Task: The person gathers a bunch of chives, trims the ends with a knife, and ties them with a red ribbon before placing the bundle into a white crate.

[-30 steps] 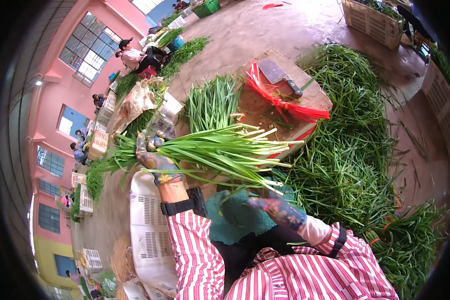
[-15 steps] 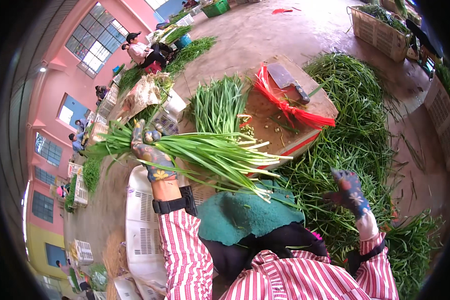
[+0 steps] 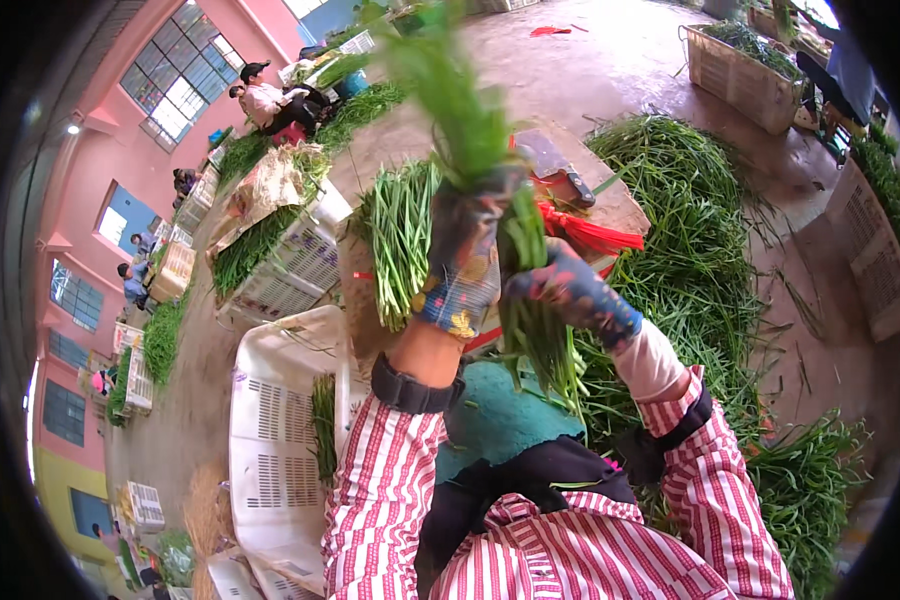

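My left hand (image 3: 465,255), in a patterned glove, is shut on a bunch of long green chives (image 3: 450,100) held upright close to the camera. The bunch's lower ends (image 3: 540,340) hang down past the hand. My right hand (image 3: 570,290), also gloved, grips the bunch just below the left hand. Both sleeves are striped red and white. Behind the hands lies a wooden chopping block (image 3: 610,200) with a cleaver (image 3: 555,165), red ties (image 3: 590,235) and another cut bundle of chives (image 3: 400,230).
A large heap of loose chives (image 3: 690,230) covers the floor on the right. A white plastic crate (image 3: 280,440) lies at lower left, more crates (image 3: 290,270) with greens behind it. A crate (image 3: 740,65) stands at the far right. Other people sit at upper left (image 3: 270,100).
The bunch has swung from lying flat across the block to upright near the camera. My right hand came in from the lower right and took hold of it.
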Tool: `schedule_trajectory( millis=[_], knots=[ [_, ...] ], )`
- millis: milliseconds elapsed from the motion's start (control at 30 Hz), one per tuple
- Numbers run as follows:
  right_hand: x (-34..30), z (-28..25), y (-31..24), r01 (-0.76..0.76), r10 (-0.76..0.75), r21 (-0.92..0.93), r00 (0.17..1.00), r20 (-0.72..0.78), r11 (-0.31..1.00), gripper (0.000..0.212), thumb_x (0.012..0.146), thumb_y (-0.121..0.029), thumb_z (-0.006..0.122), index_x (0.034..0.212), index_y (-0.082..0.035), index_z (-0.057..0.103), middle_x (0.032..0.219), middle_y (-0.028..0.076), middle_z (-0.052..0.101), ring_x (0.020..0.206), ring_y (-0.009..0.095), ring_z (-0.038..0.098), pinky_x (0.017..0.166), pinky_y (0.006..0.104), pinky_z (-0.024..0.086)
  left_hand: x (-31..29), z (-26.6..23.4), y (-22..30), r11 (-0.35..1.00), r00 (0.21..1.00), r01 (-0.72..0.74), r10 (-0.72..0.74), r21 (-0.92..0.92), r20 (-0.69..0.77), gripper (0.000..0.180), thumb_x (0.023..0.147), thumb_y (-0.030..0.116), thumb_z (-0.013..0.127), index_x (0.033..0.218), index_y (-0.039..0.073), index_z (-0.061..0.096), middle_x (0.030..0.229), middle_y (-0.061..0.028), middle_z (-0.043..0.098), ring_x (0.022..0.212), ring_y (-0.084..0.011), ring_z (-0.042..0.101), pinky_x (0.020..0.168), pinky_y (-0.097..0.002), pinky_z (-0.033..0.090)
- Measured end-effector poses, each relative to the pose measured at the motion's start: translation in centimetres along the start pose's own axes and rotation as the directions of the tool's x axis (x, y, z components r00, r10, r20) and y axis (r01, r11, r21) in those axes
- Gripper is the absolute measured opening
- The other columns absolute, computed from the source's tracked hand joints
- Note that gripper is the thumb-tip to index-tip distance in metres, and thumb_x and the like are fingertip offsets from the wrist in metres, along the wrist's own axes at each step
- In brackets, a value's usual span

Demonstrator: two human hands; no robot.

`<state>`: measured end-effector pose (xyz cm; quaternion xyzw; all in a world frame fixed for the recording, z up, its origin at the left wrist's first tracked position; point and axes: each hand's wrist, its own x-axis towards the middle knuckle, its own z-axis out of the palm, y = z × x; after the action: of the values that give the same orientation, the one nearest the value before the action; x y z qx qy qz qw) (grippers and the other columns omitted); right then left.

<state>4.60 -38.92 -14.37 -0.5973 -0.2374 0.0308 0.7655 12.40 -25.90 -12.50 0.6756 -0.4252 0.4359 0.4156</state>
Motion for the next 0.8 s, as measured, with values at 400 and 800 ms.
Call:
schedule_trajectory(
  millis=[400, 800],
  knots=[
    [-1.7, -3.4, 2.9, -0.095, 0.0, 0.94, 0.995, 0.1, 0.327, 0.063, 0.076, -0.04, 0.062, 0.125, -0.007, 0.04, 0.12, 0.015, 0.05, 0.103, 0.032, 0.052, 0.088, 0.0496, 0.044, -5.9, -4.4, 4.0, -0.012, 0.352, 0.92, -0.413, -0.392, 0.84, 0.068, 0.082, 0.05, 0.052, 0.135, 0.016, 0.025, 0.133, -0.0132, 0.035, 0.117, -0.0242, 0.041, 0.102, -0.0384, 0.029],
    [2.3, 1.1, 2.8, 0.053, -0.084, -0.259, 0.99, -0.114, 0.965, 0.04, 0.08, -0.035, 0.062, 0.102, -0.002, 0.056, 0.084, 0.01, 0.062, 0.075, 0.015, 0.059, 0.063, 0.0285, 0.046, -19.1, -1.5, 3.1, -0.666, 0.524, 0.475, -0.312, -0.576, 0.793, 0.043, 0.082, 0.029, 0.056, 0.113, -0.001, 0.05, 0.109, -0.0136, 0.055, 0.095, -0.0233, 0.057, 0.081, -0.0389, 0.05]
  ],
)
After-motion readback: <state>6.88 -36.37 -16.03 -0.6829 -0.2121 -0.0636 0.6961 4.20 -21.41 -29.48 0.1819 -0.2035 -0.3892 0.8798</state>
